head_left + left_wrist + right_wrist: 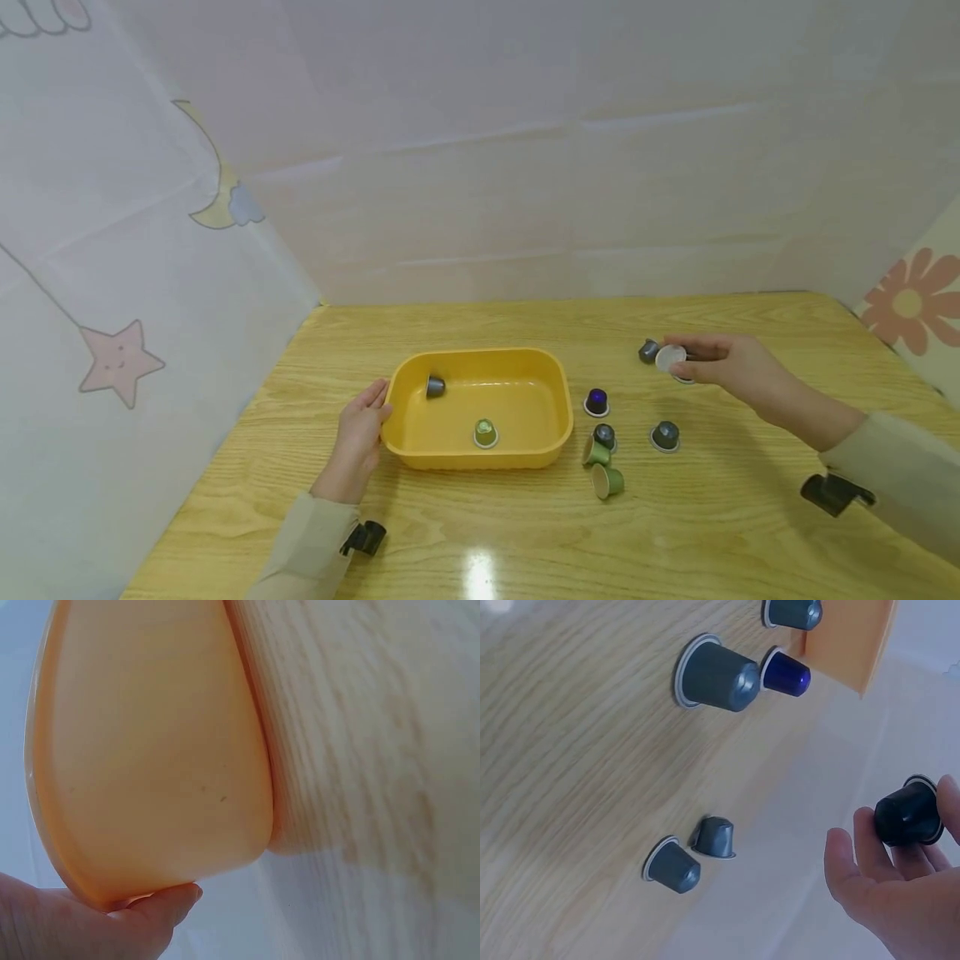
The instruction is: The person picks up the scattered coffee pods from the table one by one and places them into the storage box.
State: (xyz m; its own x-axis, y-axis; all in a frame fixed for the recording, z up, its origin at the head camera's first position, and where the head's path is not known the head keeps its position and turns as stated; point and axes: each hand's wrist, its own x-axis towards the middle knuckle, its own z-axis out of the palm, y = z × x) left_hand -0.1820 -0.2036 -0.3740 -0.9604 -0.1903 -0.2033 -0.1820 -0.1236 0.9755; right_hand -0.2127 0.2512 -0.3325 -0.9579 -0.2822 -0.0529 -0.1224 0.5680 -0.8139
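Note:
My left hand (357, 437) grips the left end of a yellow plastic tray (480, 460); in the left wrist view the thumb lies against the tray's outer wall (157, 750). Inside the tray are a dark grey coffee capsule (435, 386), on its side, and a green capsule (485, 432). Off to the right, my right hand (738, 367) holds a dark coffee capsule (906, 817) between thumb and fingers, above the table. Its pale lid (671, 359) faces the head camera. Two grey capsules, one on its rim (714, 838) and one tipped (673, 866), stand close by.
Right of the tray on the wooden table (495, 517) are a purple capsule (597, 402), a dark capsule (604, 435) beside a green one (597, 452), another green capsule (608, 481) on its side, and a grey capsule (665, 435). A pale patterned cloth (480, 208) hangs behind.

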